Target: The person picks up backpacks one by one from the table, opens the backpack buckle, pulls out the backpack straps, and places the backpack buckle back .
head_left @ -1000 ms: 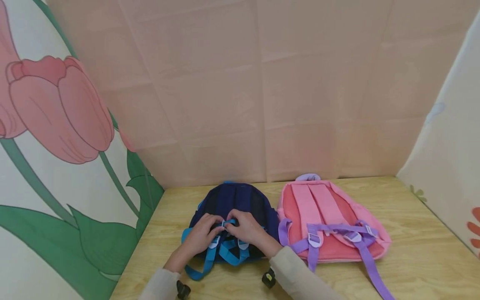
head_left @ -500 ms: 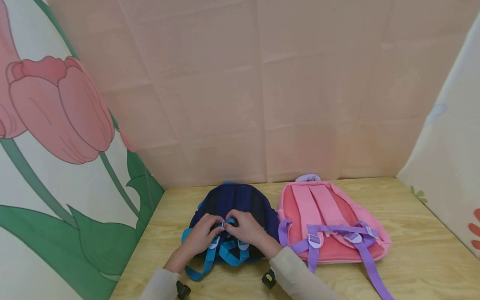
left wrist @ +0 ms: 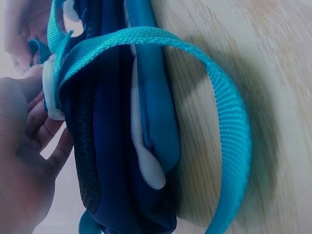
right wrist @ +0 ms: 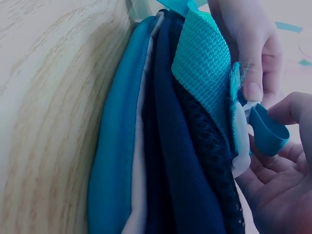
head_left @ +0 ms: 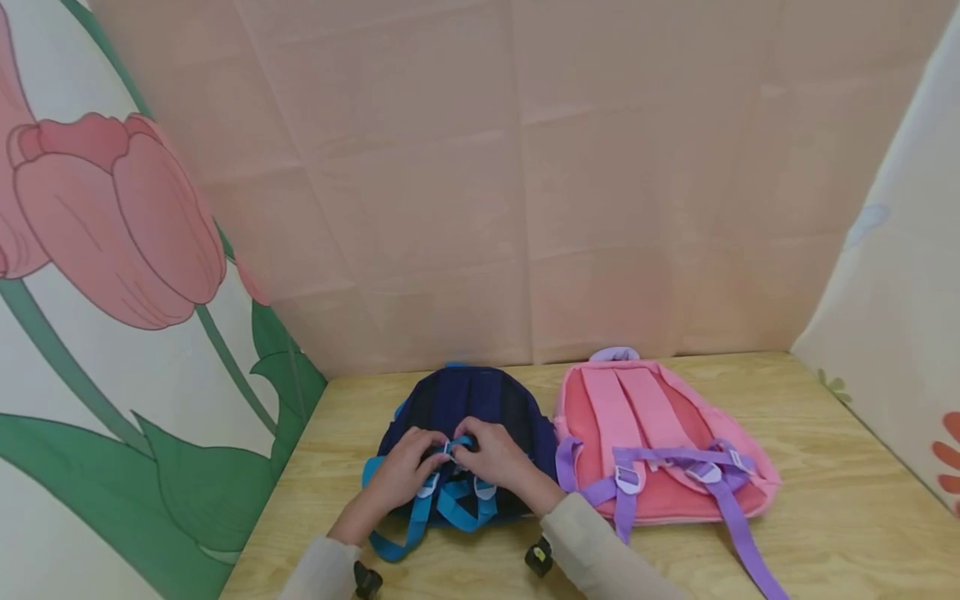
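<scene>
A navy blue backpack [head_left: 468, 392] lies on the table with its shoulder straps upward. Over its lower part, my left hand [head_left: 408, 462] pinches a small white buckle [head_left: 447, 448] between thumb and fingers. Close beside it, my right hand [head_left: 497, 454] pinches a blue strap [right wrist: 268, 134] that bends into a small loop at that buckle, as the right wrist view shows. Two larger white buckles, among them the left one [head_left: 428, 485], sit lower on the straps. A loose blue strap end [left wrist: 234, 131] arches above the wood in the left wrist view. Fingers partly hide the small buckle.
A pink backpack [head_left: 603, 392] with purple straps [head_left: 738, 533] lies right against the navy one, on the right. Both rest on a wooden table [head_left: 840, 467]. A pinkish-brown cloth [head_left: 525, 183] hangs behind, and a tulip-printed panel [head_left: 112, 217] stands at left.
Both hands stay at the small buckle with almost the same grip. The head view has shifted very slightly; both backpacks lie as before.
</scene>
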Available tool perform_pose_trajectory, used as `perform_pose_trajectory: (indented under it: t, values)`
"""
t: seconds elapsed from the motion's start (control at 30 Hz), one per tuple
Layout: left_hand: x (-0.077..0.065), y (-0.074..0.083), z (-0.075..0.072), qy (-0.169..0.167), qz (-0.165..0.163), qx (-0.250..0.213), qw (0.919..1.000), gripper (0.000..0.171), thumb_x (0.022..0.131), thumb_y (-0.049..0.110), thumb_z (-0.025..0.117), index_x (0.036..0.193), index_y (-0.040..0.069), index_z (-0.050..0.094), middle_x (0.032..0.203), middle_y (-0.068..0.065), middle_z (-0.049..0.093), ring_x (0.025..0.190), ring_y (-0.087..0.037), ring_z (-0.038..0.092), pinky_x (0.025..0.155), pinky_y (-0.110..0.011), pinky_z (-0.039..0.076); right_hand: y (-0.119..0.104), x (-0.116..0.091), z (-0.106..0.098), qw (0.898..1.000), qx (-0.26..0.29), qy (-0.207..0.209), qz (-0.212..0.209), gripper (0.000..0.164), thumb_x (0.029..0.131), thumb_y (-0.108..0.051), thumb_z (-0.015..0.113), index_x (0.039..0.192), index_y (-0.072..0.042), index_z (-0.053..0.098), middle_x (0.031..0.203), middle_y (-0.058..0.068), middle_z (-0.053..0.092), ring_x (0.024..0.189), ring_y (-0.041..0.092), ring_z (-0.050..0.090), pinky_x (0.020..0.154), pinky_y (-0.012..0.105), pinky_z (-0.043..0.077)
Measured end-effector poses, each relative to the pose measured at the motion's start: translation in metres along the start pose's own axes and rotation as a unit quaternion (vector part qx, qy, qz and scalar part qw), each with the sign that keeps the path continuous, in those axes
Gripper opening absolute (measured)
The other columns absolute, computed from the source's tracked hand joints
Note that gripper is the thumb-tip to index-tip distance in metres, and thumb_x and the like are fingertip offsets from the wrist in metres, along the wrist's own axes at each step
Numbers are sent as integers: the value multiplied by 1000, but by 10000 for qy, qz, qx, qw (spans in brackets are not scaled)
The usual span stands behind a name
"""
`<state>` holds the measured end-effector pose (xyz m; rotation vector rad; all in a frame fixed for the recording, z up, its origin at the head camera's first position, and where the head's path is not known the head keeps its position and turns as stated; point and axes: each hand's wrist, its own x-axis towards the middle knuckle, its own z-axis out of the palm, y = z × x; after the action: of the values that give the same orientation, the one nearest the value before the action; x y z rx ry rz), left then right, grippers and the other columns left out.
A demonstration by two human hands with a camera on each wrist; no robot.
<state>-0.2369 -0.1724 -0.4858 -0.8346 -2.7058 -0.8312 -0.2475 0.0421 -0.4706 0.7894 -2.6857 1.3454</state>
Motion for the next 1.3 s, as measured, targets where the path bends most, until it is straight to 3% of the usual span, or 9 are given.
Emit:
perform_pose_trajectory:
  t: [0.23,0.73,1.3]
  values:
    - [0,-1,1,-1,-56,-10,10000,20,101,25,63,119,16,67,111,4,65,98,-9,52,84,-30,51,-4,2,0,9996,-188,-63,-194,9,95,-20,69,102,-15,67,92,-3,67,75,9,58,66,24,49]
    - [-6,1,2,-52,-224,-173,9996,22,101,26,63,120,15,66,111,4,65,98,-10,54,84,-31,51,-2,-1,4,9997,59,-163,146,11,91,-18,67,101,-14,63,79,-4,59,66,11,55,59,25,47]
    - [-2,1,-1,129,-33,-247,9996,22,102,27,61,119,13,66,108,3,67,95,-12,58,81,-32,52,-6,3,-1,9998,-111,-135,-31,11,95,-22,69,102,-14,65,84,-3,64,67,8,57,60,24,48]
